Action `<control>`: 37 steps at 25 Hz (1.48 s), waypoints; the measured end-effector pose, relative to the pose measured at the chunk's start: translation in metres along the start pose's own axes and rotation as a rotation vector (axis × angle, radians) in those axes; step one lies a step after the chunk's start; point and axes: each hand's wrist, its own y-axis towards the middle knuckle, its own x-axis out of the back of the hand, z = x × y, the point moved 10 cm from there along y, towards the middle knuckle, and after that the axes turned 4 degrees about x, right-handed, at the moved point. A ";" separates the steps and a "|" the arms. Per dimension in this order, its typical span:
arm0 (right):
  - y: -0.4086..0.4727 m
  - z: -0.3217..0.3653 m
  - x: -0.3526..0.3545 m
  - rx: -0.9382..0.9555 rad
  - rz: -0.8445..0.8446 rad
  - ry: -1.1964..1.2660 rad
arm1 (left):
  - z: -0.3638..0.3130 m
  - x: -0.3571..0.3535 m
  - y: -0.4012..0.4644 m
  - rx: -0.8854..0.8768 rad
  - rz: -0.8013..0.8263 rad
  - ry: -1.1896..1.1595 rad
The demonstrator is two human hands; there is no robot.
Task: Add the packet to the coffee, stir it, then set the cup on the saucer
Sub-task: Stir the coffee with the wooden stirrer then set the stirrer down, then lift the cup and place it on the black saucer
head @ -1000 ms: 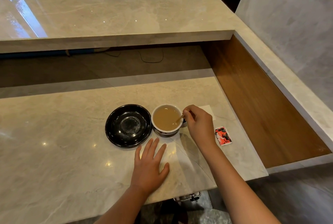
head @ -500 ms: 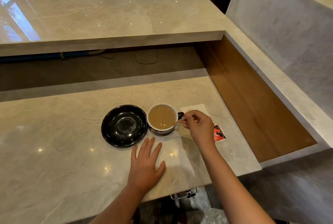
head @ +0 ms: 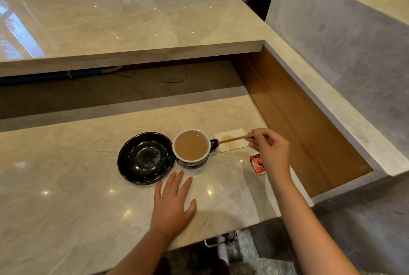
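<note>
A white-rimmed dark cup of milky brown coffee stands on the marble counter, its handle pointing right. Touching its left side is an empty black saucer. My right hand pinches a thin wooden stir stick and holds it low over a stained white napkin, to the right of the cup. A red and black packet lies on the counter partly under that hand. My left hand rests flat on the counter in front of the cup, fingers spread.
The counter ends at a front edge near me and at a right edge beside a wooden recess. A higher marble shelf runs across the back, and a marble wall rises on the right.
My right hand has lifted the stir stick out of the coffee and carried it right, over the napkin. The left hand has stayed flat on the counter.
</note>
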 end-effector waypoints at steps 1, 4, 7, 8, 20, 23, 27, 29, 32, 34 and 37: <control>0.005 0.002 0.007 0.054 0.005 -0.061 | 0.001 -0.001 0.000 0.006 0.003 0.003; 0.016 0.005 0.009 0.229 0.077 -0.302 | 0.003 -0.004 0.000 0.026 0.021 0.027; 0.011 0.022 -0.018 0.613 0.239 -0.561 | 0.003 -0.002 0.000 0.033 0.011 0.008; 0.006 0.022 -0.029 0.717 0.316 -0.621 | 0.002 -0.001 0.000 0.032 0.006 -0.001; -0.039 -0.030 -0.028 0.936 0.704 -0.875 | -0.002 0.007 -0.002 0.014 -0.035 0.012; -0.044 -0.045 -0.025 0.901 0.750 -0.932 | -0.002 0.006 -0.001 0.020 -0.031 0.007; -0.049 -0.062 -0.026 0.822 0.812 -1.050 | 0.000 0.005 -0.001 0.031 -0.024 -0.009; -0.050 -0.068 -0.024 0.761 0.825 -1.098 | 0.000 0.005 -0.002 0.032 -0.022 -0.010; -0.050 -0.074 -0.022 0.683 0.829 -1.107 | 0.000 0.003 -0.001 0.035 -0.013 -0.001; -0.050 -0.074 -0.024 0.665 0.825 -1.097 | 0.001 0.003 -0.001 0.037 -0.013 -0.004; -0.049 -0.058 -0.029 0.683 0.774 -1.033 | 0.002 0.002 -0.001 0.036 -0.010 -0.018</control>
